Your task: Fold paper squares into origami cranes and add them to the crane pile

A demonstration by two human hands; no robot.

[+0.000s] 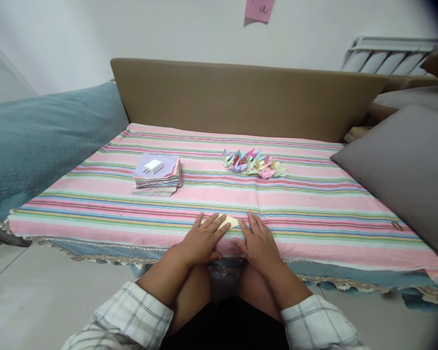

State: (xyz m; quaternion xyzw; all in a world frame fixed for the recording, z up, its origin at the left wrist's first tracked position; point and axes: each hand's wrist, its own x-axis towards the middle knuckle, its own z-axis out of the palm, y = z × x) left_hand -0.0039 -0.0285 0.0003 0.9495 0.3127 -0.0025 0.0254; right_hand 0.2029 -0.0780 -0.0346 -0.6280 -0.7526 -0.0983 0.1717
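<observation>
A small piece of pale yellow paper (pixel 230 221) lies on the striped cloth at the front edge of the seat. My left hand (pixel 203 238) rests flat over its left part, fingers stretched out and pressing on it. At the paper's right end, my right hand (pixel 259 243) lies with fingers extended, the index fingertip touching or almost touching the tip. Much of the paper's outline is hidden under the left fingers. Farther back sits a cluster of folded paper cranes (pixel 253 164) in several colours.
To the left stands a stack of paper sheets (pixel 156 183) with a white charger plug (pixel 154 166) on top. A grey cushion (pixel 401 170) leans at the right. The brown backrest (pixel 241 97) closes off the rear, and a blue armrest (pixel 54 131) the left.
</observation>
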